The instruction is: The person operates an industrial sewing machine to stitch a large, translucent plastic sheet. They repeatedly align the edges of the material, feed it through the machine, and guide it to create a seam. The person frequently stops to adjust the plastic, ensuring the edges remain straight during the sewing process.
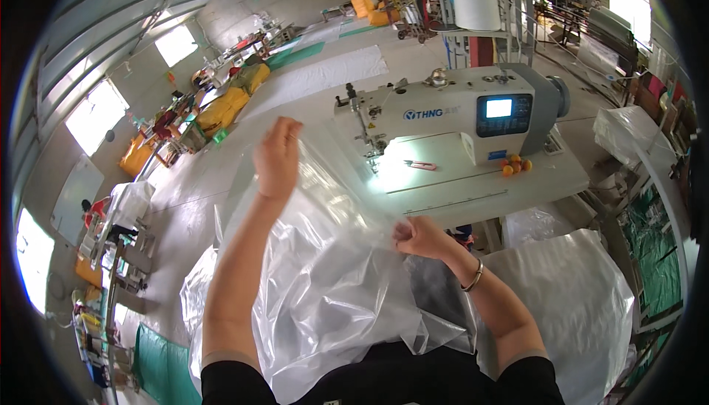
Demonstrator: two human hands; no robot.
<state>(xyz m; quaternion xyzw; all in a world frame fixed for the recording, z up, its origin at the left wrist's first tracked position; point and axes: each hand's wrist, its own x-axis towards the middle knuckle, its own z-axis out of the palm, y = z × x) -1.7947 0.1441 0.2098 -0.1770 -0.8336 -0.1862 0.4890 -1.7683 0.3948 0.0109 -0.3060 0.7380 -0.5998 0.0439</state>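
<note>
A large sheet of clear plastic film (317,257) lies crumpled across my lap and reaches up onto the sewing machine's table. My right hand (422,237) is closed on its edge at the table's near side, and a bracelet circles that wrist. Farther left, my left hand (278,157) is raised at the film's left side, fingers stretched out close together; its palm is partly hidden. Ahead stands a white and grey sewing machine (450,106) with a lit screen. Its lamp brightens the needle area, left of a small pair of red-handled thread snips (421,165).
Several small orange fruits (516,165) sit on the table (487,194) by the machine's base. A white thread cone (476,8) stands behind. More clear film (561,301) hangs at my right, near a metal frame with green sheeting (653,257). Yellow bundles (225,108) lie far left.
</note>
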